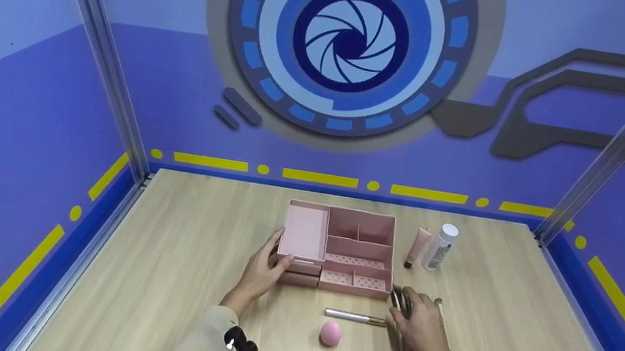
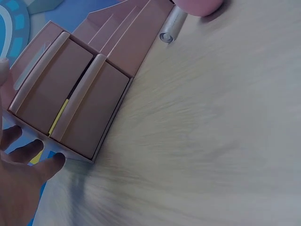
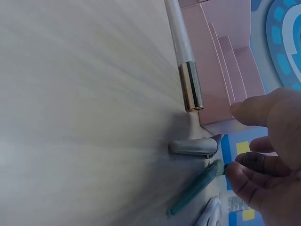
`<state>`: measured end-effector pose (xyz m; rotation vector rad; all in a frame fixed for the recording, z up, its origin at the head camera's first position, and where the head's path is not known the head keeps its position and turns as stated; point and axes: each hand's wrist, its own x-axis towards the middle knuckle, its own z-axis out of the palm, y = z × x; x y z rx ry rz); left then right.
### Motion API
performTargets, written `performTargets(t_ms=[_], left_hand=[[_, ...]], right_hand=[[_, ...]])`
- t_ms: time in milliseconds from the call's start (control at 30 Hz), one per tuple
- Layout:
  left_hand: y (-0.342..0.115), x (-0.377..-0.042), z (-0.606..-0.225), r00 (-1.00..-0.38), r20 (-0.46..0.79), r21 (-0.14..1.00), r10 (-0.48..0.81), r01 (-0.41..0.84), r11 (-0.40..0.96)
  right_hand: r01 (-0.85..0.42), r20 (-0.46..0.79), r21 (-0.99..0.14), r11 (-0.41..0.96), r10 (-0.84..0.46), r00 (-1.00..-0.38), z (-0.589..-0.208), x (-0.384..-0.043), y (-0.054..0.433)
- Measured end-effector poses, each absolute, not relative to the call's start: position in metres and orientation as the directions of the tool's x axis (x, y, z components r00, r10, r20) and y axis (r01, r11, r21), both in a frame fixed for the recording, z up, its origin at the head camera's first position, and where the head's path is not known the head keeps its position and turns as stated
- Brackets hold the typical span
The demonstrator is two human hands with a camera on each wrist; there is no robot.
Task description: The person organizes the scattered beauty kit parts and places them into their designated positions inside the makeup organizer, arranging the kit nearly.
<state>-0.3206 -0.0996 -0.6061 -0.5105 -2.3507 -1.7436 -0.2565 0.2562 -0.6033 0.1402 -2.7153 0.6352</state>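
A pink compartment organizer [image 1: 360, 249] with drawers stands mid-table. My left hand [image 1: 261, 270] holds its front left corner, thumb at the top front edge and fingers along the left side. In the left wrist view, its fingertips meet the side wall beside two drawer fronts [image 2: 77, 101]. By the organizer's front right corner is my right hand [image 1: 420, 325], thumb and fingers apart. The right wrist view shows its fingertips close to a slim green stick [image 3: 195, 188]. A short silver-grey piece [image 3: 193, 146] lies beside that stick, and pale slim items [image 3: 208, 214] lie below.
In front of the organizer lie a silver tube with a gold end [image 1: 353, 316] and a pink egg-shaped sponge [image 1: 330, 333]. To its right are a pink squeeze tube [image 1: 418, 247] and a white-capped bottle [image 1: 440, 247]. Walls enclose the table's back and sides.
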Motion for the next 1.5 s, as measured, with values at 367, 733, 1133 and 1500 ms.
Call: performTargets(t_ms=[367,733,1133,1500], left_hand=[[-0.099,-0.325,-0.609,-0.932,0.332,0.871,0.143,0.362,0.333],[-0.092,-0.320,-0.597,-0.938,0.322,0.895,0.131,0.347,0.280],[-0.093,-0.327,-0.605,-0.947,0.310,0.919,0.089,0.322,0.229],[-0.092,-0.327,-0.605,-0.944,0.322,0.917,0.067,0.329,0.226]], right_hand=[[-0.168,0.350,-0.403,0.900,-0.017,-0.936,-0.609,-0.263,0.252],[-0.134,0.311,-0.408,0.903,-0.001,-0.950,-0.611,-0.264,0.253],[-0.137,0.320,-0.388,0.911,-0.006,-0.947,-0.615,-0.267,0.248],[-0.048,0.197,-0.360,0.932,0.025,-0.980,-0.614,-0.270,0.242]])
